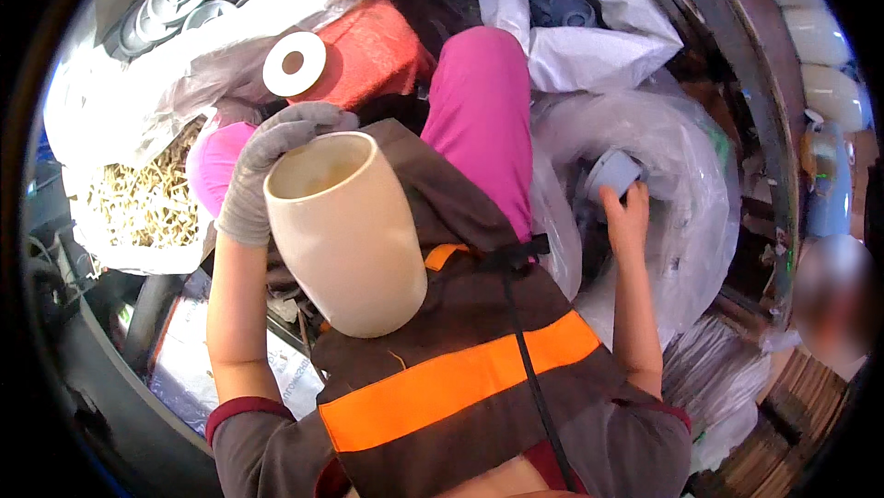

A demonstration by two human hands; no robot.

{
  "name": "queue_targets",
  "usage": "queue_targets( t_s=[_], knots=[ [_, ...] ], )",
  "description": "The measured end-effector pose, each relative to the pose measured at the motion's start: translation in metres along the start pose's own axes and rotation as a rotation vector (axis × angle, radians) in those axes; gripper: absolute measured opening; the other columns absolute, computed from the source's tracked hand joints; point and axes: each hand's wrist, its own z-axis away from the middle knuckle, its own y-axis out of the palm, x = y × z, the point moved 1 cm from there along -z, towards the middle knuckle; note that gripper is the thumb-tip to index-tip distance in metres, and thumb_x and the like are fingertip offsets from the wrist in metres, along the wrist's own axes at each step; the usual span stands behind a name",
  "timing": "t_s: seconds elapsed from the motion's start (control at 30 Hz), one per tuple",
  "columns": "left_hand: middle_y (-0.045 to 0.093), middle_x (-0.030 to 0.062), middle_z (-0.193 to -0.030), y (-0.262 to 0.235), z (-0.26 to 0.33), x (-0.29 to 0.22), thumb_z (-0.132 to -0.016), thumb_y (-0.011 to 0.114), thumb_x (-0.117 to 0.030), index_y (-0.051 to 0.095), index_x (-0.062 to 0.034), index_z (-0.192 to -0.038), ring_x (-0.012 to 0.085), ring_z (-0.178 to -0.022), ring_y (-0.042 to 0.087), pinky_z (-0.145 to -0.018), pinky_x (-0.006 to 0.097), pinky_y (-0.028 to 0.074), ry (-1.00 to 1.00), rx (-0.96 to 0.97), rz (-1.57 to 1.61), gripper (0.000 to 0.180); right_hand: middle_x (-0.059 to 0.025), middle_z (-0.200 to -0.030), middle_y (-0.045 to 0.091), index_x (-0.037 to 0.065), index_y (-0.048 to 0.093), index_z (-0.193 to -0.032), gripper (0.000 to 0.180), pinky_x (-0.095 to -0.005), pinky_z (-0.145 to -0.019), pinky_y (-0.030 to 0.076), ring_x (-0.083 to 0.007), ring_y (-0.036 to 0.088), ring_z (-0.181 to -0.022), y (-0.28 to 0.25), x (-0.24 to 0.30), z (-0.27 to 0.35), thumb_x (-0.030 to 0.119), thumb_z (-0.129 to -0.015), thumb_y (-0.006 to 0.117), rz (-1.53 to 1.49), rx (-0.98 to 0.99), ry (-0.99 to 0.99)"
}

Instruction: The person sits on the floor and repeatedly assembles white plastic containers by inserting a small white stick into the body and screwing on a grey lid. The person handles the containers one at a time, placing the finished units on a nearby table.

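My left hand point(276, 159), in a grey glove, grips a cream barrel-shaped pot point(345, 245) by its upper left side. The pot leans over my lap, its open rim facing up and away from me. My bare right hand point(628, 205) reaches into a clear plastic bag point(686, 249) on the right. Its fingers are closed on a grey round cap point(614, 171). Other contents of that bag lie in shadow and are hard to make out.
Grey ring-shaped parts point(180, 1) fill a clear bag at the far left. A white sack point(599, 61) at the back holds more grey parts. Small yellowish pieces point(147, 203) fill a sack on the left. A white ring point(295, 63) rests against red cloth point(373, 52).
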Motion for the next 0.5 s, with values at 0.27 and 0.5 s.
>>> queue_targets(
  t_s=[0.27,0.5],
  knots=[
    [0.058,0.0168,-0.114,0.050,-0.005,-0.034,-0.074,0.063,-0.012,0.045,0.0006,-0.129,0.0212,-0.103,0.059,-0.093,0.032,0.044,-0.172,0.230,-0.154,0.059,-0.0185,-0.110,0.054,-0.004,0.060,-0.103,0.041,-0.0386,-0.090,0.037,-0.0326,0.049,-0.103,-0.090,0.151,0.022,0.026,-0.076,0.060,-0.195,0.143,-0.446],
    [0.052,0.0115,-0.127,0.042,0.006,-0.018,-0.082,0.065,-0.014,0.041,-0.0009,-0.133,0.0146,-0.118,0.049,-0.102,0.031,0.038,0.211,0.261,-0.143,0.057,-0.0136,-0.096,0.056,0.000,0.062,-0.093,0.044,-0.0378,-0.083,0.040,-0.0306,0.054,-0.090,-0.051,0.309,0.035,0.040,-0.075,0.066,-0.154,0.325,-1.143]
  ],
)
